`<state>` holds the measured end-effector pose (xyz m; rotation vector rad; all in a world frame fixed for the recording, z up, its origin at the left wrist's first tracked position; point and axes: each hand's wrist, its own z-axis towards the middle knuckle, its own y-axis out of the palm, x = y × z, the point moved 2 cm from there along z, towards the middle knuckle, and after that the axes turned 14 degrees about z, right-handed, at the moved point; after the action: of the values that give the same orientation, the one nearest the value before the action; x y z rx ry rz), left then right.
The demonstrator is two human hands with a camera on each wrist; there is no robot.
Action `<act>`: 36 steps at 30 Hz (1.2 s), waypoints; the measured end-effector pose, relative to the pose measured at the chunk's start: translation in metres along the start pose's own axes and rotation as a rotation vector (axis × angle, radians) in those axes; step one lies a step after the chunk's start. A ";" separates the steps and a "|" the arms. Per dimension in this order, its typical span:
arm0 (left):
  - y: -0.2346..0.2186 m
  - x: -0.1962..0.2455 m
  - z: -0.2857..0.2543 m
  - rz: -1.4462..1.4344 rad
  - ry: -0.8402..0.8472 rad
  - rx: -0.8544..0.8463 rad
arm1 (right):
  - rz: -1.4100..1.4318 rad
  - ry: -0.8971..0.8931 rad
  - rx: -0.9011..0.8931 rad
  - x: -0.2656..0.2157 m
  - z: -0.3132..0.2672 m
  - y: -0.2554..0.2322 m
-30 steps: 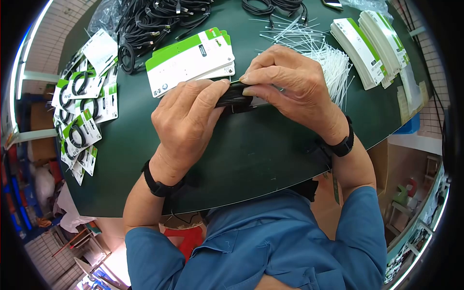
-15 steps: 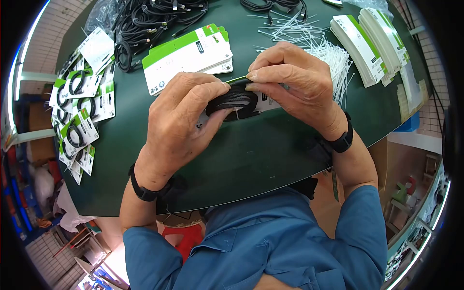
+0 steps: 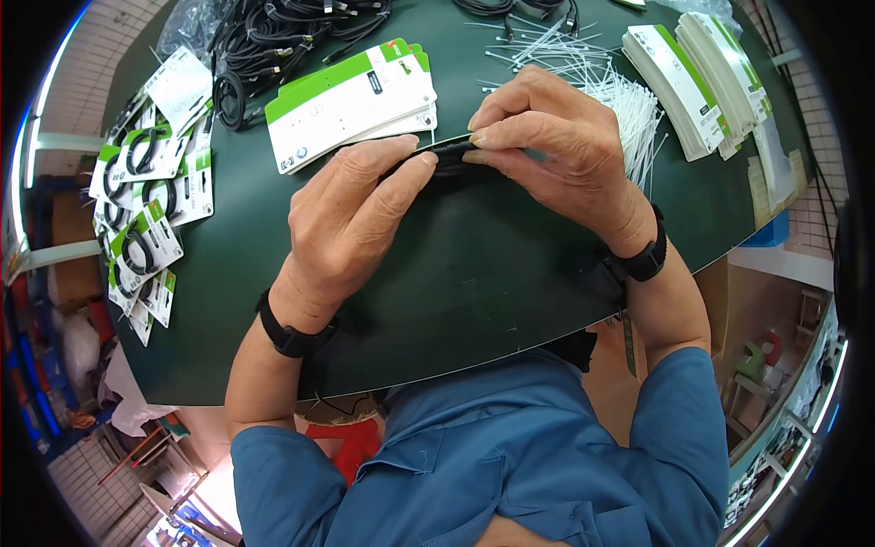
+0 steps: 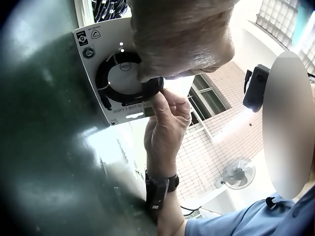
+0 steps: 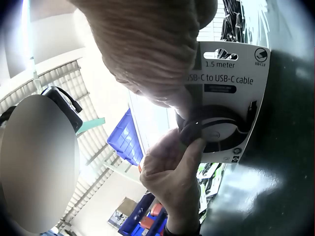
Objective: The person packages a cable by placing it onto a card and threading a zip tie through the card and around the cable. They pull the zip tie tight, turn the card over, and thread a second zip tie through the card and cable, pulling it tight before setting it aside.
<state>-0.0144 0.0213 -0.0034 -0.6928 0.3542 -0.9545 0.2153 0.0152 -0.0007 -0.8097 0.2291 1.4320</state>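
A coiled black USB-C cable (image 5: pixel 224 146) lies against a white and grey printed card (image 5: pixel 231 64), both held upright between the two hands. My left hand (image 3: pixel 342 219) pinches the coil and card at the left, its thumb and index fingertip at the upper edge. At the right, my right hand (image 3: pixel 561 150) pinches the same edge between thumb and index finger. Seen from the left wrist, the coil (image 4: pixel 103 78) forms a ring on the card's face, with a white tie around it. From above, the card stands nearly edge-on, so its face is hidden.
White-and-green cards (image 3: pixel 355 105) lie behind the hands, near a heap of black cables (image 3: pixel 292 36). Loose white cable ties (image 3: pixel 629 109) spread at back right, beside card stacks (image 3: pixel 674 91). Carded cables (image 3: pixel 146 246) pile up at the left on the green table (image 3: pixel 456 301).
The card and coil have tilted to nearly edge-on, after the coil's face showed half a second ago. My left thumb has shifted up to the edge; my right hand has risen slightly.
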 end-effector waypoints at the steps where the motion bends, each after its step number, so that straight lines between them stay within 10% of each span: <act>1: 0.000 0.001 0.001 0.013 0.003 -0.007 | 0.011 0.014 0.006 0.000 0.000 0.000; 14: 0.007 -0.001 0.005 0.029 -0.025 0.012 | 0.041 0.098 -0.027 0.008 0.005 -0.017; 17: 0.006 -0.001 0.005 0.015 -0.023 -0.004 | 0.120 0.377 0.246 0.022 0.002 -0.039; 26: 0.008 -0.002 0.007 0.025 -0.033 -0.010 | -0.675 0.381 -0.061 0.068 -0.018 -0.055; 28: 0.007 -0.001 0.007 0.029 -0.026 -0.016 | -0.531 0.688 -0.096 0.072 -0.018 -0.056; 36: 0.009 -0.002 0.009 0.047 -0.019 0.001 | -0.621 0.484 -0.095 0.076 -0.024 -0.055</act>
<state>-0.0050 0.0300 -0.0035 -0.6895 0.3516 -0.9024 0.2873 0.0641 -0.0433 -1.1782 0.2483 0.6564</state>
